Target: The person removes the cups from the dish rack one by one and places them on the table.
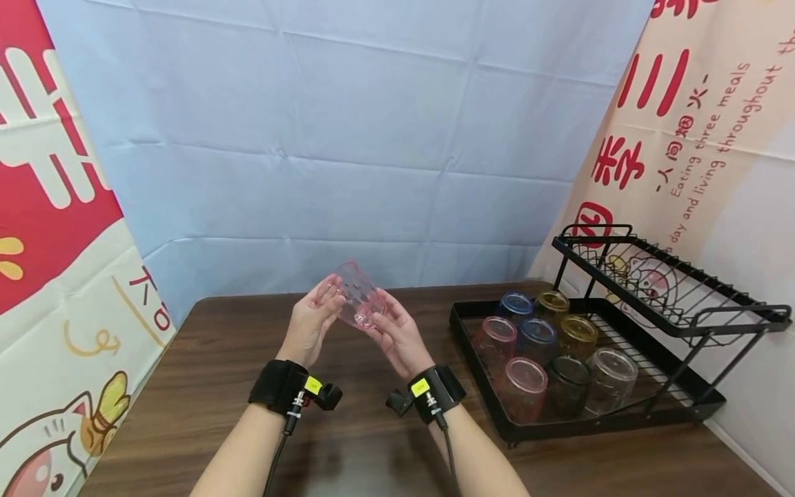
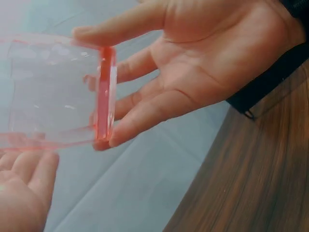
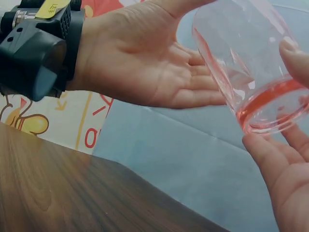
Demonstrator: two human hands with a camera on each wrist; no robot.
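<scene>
A clear pink-tinted drinking glass (image 1: pixel 360 295) is held tilted in the air above the table, between both hands. My left hand (image 1: pixel 312 319) holds it near the rim, at its upper left side. The thick base lies in my right hand (image 1: pixel 399 333), pinched between thumb and fingers. The left wrist view shows that right thumb on top of the base (image 2: pixel 107 94), with the fingers below. In the right wrist view, the left hand's fingers (image 3: pixel 203 96) reach behind the glass wall, its thumb partly cut off by the frame.
At the right stands a black two-tier rack (image 1: pixel 515 433). Several upside-down glasses in pink, blue, amber, dark and clear tints, such as a clear glass (image 1: pixel 611 379), fill the left part of its lower tray. A light blue cloth (image 1: pixel 373 138) hangs behind the wooden table (image 1: pixel 205 386).
</scene>
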